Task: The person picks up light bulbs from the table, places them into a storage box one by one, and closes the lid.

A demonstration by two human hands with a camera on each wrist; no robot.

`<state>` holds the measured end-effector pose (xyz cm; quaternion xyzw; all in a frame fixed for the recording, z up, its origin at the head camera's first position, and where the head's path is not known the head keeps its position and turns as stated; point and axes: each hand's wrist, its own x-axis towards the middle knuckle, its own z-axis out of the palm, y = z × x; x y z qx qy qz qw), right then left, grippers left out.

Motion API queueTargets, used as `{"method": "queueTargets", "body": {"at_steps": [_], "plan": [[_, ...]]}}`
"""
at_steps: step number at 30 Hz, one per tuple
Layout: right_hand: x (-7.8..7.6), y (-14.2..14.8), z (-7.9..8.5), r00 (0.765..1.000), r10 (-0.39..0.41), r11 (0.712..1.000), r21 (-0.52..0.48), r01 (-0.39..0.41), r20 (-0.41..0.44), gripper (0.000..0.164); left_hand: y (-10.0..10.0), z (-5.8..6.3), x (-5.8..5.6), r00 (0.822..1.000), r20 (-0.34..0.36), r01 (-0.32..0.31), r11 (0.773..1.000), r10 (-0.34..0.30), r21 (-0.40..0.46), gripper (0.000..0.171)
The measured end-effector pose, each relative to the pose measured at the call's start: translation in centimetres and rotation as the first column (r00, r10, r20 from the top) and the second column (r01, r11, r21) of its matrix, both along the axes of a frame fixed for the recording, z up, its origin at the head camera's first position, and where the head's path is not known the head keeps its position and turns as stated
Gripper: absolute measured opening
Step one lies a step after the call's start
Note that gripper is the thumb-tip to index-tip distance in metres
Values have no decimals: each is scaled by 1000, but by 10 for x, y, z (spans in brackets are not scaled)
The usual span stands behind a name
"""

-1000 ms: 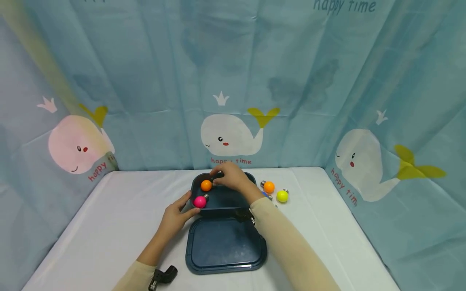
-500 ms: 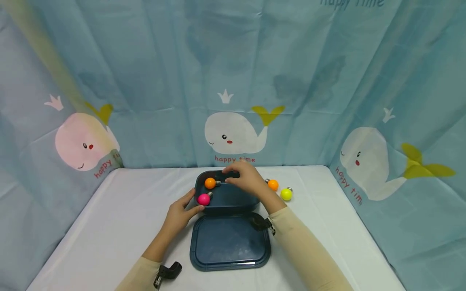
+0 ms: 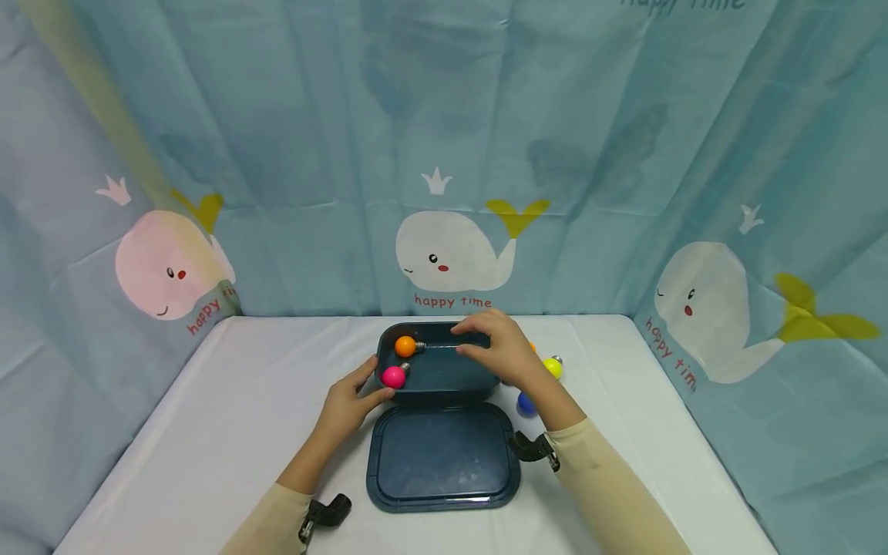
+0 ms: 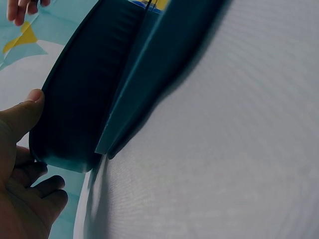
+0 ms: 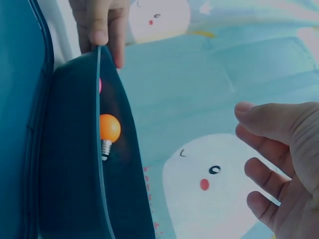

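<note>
A dark blue plastic box (image 3: 451,397) stands on the white table with an orange light bulb (image 3: 405,346) and a pink light bulb (image 3: 394,377) lying at its left end. My left hand (image 3: 347,401) grips the box's left front corner, thumb on one side and fingers on the other, as the right wrist view also shows. Above the box's right part hovers my right hand (image 3: 502,351), fingers loosely bent and apart, holding nothing. In the right wrist view the orange bulb lies with its screw base showing, apart from my right hand (image 5: 279,169).
A matching dark blue lid (image 3: 444,459) lies flat just in front of the box. Right of the box are a yellow bulb (image 3: 553,367) and a blue bulb (image 3: 526,405), with another orange one mostly hidden behind my right hand. A whale-print curtain (image 3: 333,154) hangs behind.
My right hand has let go of the orange bulb, which stays in the box, and has drawn back to the right. The left hand still holds the corner. The view has shifted slightly.
</note>
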<state>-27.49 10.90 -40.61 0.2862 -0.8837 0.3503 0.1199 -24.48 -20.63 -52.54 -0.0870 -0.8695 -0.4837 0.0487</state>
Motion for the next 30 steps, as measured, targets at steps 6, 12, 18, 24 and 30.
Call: {"method": "queueTargets", "body": {"at_steps": [6,12,18,24,30], "plan": [[16,16,1,999,-2,1000,-23,1,-39,28,1,0,-1,1000,0,-2,1000,2,-11,85],[30,29,-1,998,-14,998,-58,11,-62,29,0,2,0,1000,2,3,1000,-3,-8,89],[41,39,-7,999,-30,995,-94,26,-40,30,0,3,0,1000,15,0,1000,0,-7,90],[48,50,-18,998,-56,993,-101,54,-18,29,-1,2,0,1000,11,1,1000,0,-6,88],[49,60,-27,997,-66,993,-103,61,-46,31,-1,1,0,1000,13,-2,1000,2,-9,88]]}}
